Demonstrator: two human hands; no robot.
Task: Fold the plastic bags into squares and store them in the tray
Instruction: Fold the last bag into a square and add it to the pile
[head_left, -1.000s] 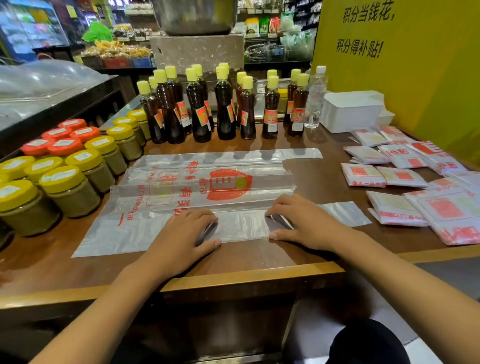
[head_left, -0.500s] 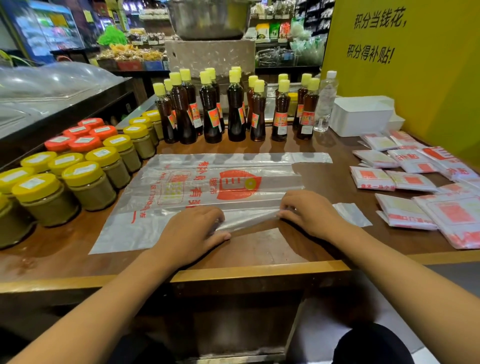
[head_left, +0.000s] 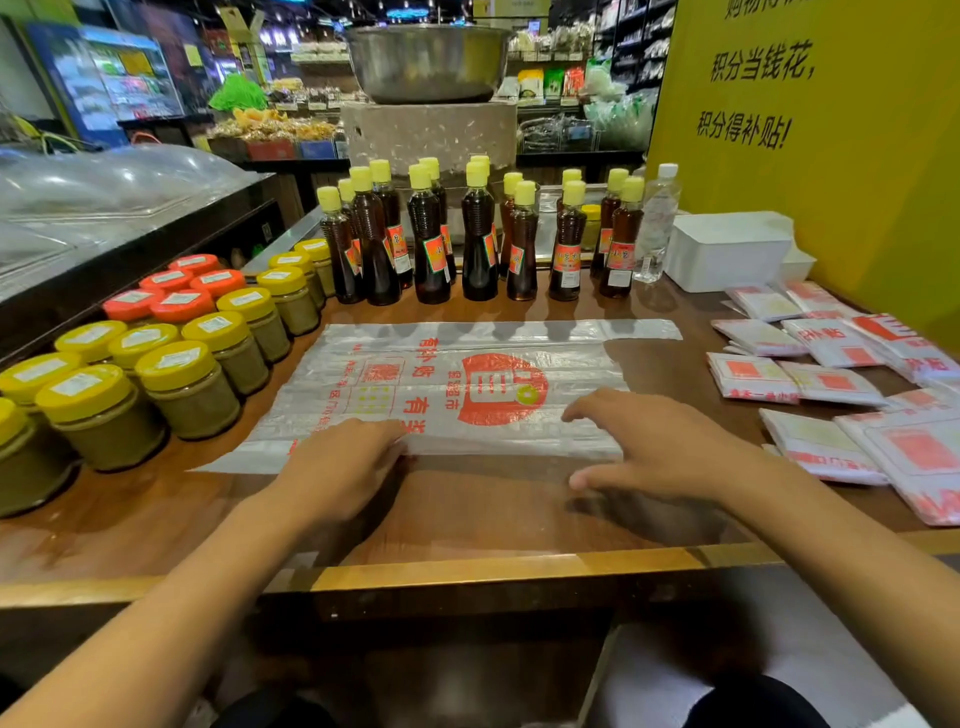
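A clear plastic bag (head_left: 457, 374) with red print lies flat on the wooden counter, its near long edge folded over toward the far side. My left hand (head_left: 337, 467) rests on the folded near edge at the left, fingers bent over the plastic. My right hand (head_left: 660, 447) hovers at the fold's right end, fingers spread and relaxed, thumb low near the counter. Several folded bag squares (head_left: 810, 379) lie on the counter at the right. A white tray (head_left: 727, 254) stands at the back right by the yellow wall.
Jars with yellow and orange lids (head_left: 171, 364) crowd the left side of the counter. A row of dark bottles with yellow caps (head_left: 478, 239) and a clear water bottle (head_left: 657, 223) stand behind the bag. The counter's front edge (head_left: 467, 571) runs below my hands.
The near edge of the bag has been folded further away from me, narrowing the bag. Both hands moved forward with it, and my right hand opened and lifted off the plastic.
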